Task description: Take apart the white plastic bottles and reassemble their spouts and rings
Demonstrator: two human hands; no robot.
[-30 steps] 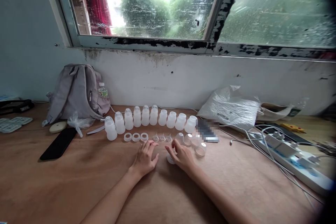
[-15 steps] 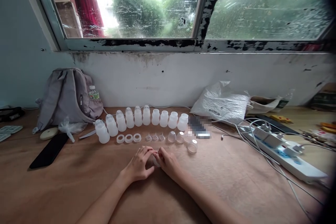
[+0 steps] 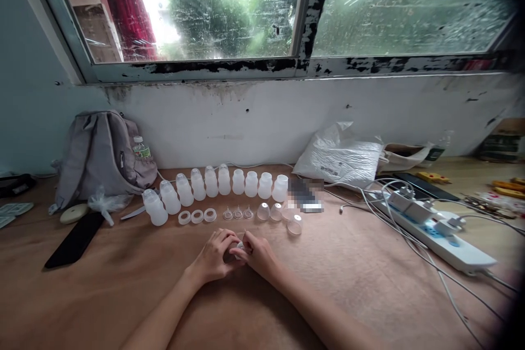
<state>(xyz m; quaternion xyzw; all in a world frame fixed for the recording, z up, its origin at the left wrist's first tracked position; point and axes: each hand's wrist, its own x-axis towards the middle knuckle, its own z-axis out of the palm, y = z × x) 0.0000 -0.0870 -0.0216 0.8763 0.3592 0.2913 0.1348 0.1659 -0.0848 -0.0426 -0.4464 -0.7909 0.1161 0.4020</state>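
My left hand [image 3: 214,255] and my right hand [image 3: 257,254] meet just above the table, both closed around a small whitish baby bottle part [image 3: 240,246]. Fingers cover most of it, so I cannot tell whether it is a ring, a nipple or both together. Beyond my fingers lie several white rings [image 3: 197,216], several clear nipples [image 3: 238,213] and several clear dome caps [image 3: 263,211]. Behind them, frosted baby bottles stand in a curved row. Those on the left, such as the end bottle [image 3: 155,209], wear clear caps; the right ones, like this bottle [image 3: 280,188], have none.
On the left are a grey backpack [image 3: 96,158], a knotted plastic bag [image 3: 104,203] and a black phone [image 3: 74,240]. A silver padded bag [image 3: 340,156] leans at the back right. A power strip [image 3: 463,251] with plugs and loose cables occupies the right side.
My left thumb has moved in toward the bottle part, and my right fingers have shifted on it. The whole view has swung slightly to the right. The rows of parts stay put.
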